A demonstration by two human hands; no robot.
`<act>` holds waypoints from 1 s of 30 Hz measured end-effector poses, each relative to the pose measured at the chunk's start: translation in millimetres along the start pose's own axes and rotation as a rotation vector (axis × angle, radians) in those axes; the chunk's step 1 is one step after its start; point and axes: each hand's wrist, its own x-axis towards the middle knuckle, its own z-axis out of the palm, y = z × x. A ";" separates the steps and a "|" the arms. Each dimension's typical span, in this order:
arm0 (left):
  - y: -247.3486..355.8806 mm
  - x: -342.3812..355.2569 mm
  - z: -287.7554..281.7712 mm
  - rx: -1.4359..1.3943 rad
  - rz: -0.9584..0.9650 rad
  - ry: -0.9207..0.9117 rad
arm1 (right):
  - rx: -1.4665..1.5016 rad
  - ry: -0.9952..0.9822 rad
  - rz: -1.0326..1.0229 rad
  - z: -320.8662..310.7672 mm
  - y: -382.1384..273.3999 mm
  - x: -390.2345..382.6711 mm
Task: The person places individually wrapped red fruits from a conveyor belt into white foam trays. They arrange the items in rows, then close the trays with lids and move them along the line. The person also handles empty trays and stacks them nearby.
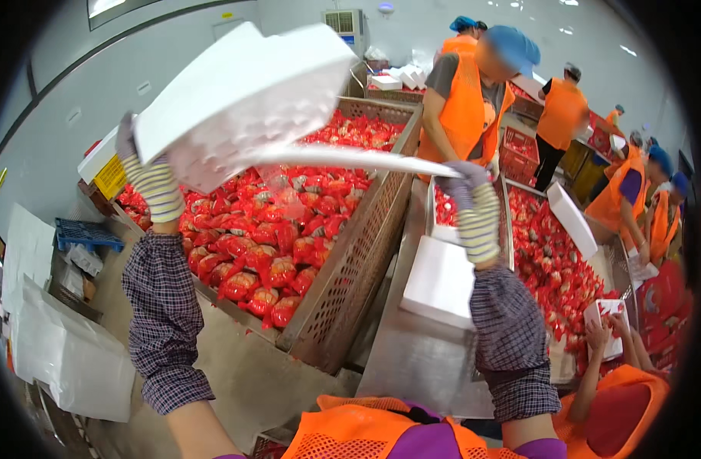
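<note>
A white foam box (243, 92), blurred by movement, is raised above a large perforated metal bin (350, 306) of red-wrapped round items (262, 283). My left hand (150, 180), in a striped glove, grips the box at its left end. My right hand (473, 206), also gloved, holds the right end of a thin white foam piece (366, 159), seen edge-on, that reaches under the raised box. Below my right hand, another white foam box (435, 279) lies on a steel table (389, 359).
A co-worker (458, 115) in an orange vest stands ahead, with several others behind and rightward. A second tray (542, 260) of red packs is at right, where a co-worker's hands (595, 336) hold a small white box. White sheets (75, 359) and a blue pallet (86, 233) are at left.
</note>
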 end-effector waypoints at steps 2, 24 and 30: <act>-8.6 -7.1 -22.2 -0.128 -0.094 0.123 | 0.300 0.135 0.172 -30.4 -22.6 -28.5; 74.2 -121.0 -52.6 0.581 0.470 -0.126 | -0.362 -0.339 0.637 -100.2 -21.6 -302.4; 83.1 -131.5 -60.4 0.517 0.484 -0.420 | -0.228 -0.282 -0.027 30.1 -100.2 -105.7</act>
